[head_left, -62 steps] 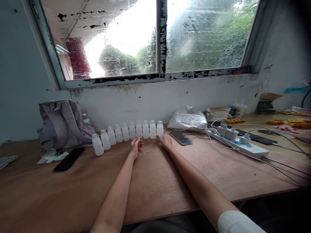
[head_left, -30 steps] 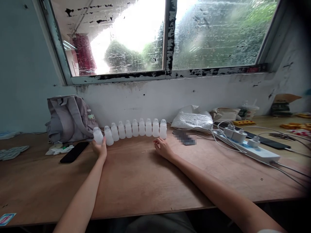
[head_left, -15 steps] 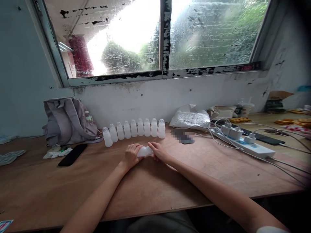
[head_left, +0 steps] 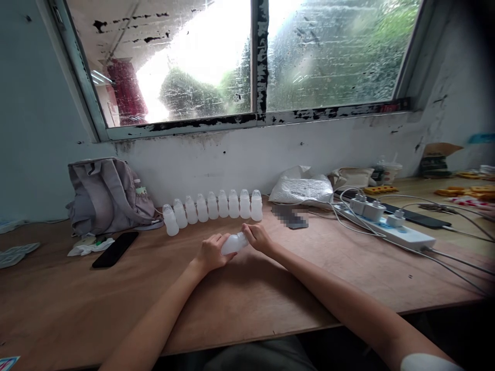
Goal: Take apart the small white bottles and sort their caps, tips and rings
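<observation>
A translucent white baby bottle (head_left: 232,244) lies tilted between my hands, just above the table, its narrower top end pointing right. My left hand (head_left: 212,251) is wrapped round the bottle's body. At the other end, my right hand (head_left: 257,237) pinches the bottle's clear top; its fingertips partly hide that end. Beyond my hands, several similar bottles (head_left: 212,206) with clear domed caps stand upright in a row by the wall.
On the left are a grey backpack (head_left: 104,196), a black phone (head_left: 115,249) and crumpled tissue (head_left: 83,249). A silvery plastic bag (head_left: 301,189) sits behind on the right, near a white power strip (head_left: 402,234) with plugs and trailing cables. The wooden table (head_left: 232,309) ends close to my body.
The bottle has tilted, its top end rising to the right. My right hand has shifted slightly right and up with it, showing more of the bottle's top.
</observation>
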A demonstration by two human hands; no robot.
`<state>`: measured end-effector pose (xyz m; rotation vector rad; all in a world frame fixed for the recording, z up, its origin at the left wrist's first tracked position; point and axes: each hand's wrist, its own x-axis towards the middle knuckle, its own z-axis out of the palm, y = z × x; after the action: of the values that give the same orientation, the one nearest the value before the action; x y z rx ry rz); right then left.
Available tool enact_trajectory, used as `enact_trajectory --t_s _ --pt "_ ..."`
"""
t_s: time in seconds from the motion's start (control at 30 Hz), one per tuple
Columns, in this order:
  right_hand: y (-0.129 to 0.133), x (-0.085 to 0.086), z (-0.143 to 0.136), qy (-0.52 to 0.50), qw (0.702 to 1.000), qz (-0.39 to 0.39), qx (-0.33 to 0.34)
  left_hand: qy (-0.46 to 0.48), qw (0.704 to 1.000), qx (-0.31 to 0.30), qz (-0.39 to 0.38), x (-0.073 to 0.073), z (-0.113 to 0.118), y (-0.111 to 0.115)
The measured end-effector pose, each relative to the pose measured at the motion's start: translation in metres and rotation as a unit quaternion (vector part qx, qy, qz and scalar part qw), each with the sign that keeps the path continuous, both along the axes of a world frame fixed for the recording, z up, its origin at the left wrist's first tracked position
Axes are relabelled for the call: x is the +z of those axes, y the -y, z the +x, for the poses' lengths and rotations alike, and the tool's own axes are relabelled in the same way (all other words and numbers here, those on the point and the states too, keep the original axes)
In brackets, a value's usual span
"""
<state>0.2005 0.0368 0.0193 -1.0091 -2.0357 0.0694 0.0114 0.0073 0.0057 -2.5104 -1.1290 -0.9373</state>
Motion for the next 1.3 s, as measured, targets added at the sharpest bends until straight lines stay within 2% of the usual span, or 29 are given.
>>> enact_trajectory --t_s 0.27,0.33,0.4,0.47,0.57,0.63,0.73,0.83,0.97,1.13,1.23,1.3 --pt "-0.003 0.001 -0.007 0.012 1.000 0.019 0.000 -0.039 0.999 -0.012 0.012 0.020 -0.013 -0.001" --pt "-0.009 -0.001 -0.002 0.001 1.000 0.017 -0.010 -0.045 0.999 -0.014 0.001 0.021 -0.023 -0.004" --pt "-0.018 -0.002 0.013 -0.031 0.998 0.017 -0.050 -0.043 0.999 -0.004 -0.014 0.017 -0.040 -0.011" --pt "-0.031 -0.001 0.035 -0.079 0.989 0.022 -0.126 -0.016 0.999 0.036 -0.025 0.008 -0.063 -0.022" --pt "-0.050 -0.002 0.068 -0.116 0.965 0.019 -0.233 0.090 0.982 0.166 -0.025 -0.007 -0.094 -0.044" --pt "-0.059 -0.005 0.080 -0.118 0.958 0.013 -0.260 0.134 0.963 0.232 -0.039 -0.016 -0.106 -0.055" --pt "-0.065 -0.016 0.079 -0.066 0.973 0.004 -0.222 0.136 0.958 0.247 -0.044 -0.021 -0.107 -0.061" --pt "-0.066 -0.028 0.071 0.010 0.985 -0.008 -0.175 0.076 0.979 0.183 -0.038 -0.019 -0.095 -0.056" --pt "-0.067 -0.034 0.066 0.035 0.985 0.002 -0.166 0.015 0.992 0.122 -0.031 -0.013 -0.079 -0.044" --pt "-0.055 -0.020 0.056 -0.015 0.985 0.091 -0.146 -0.013 0.996 0.084 -0.025 -0.007 -0.064 -0.033" --pt "-0.034 -0.008 0.036 0.003 0.995 0.077 -0.064 -0.023 0.997 0.075 -0.016 -0.005 -0.055 -0.027" --pt "-0.018 -0.004 0.020 0.064 0.996 0.067 -0.012 -0.034 0.998 0.060 -0.006 -0.004 -0.048 -0.023"
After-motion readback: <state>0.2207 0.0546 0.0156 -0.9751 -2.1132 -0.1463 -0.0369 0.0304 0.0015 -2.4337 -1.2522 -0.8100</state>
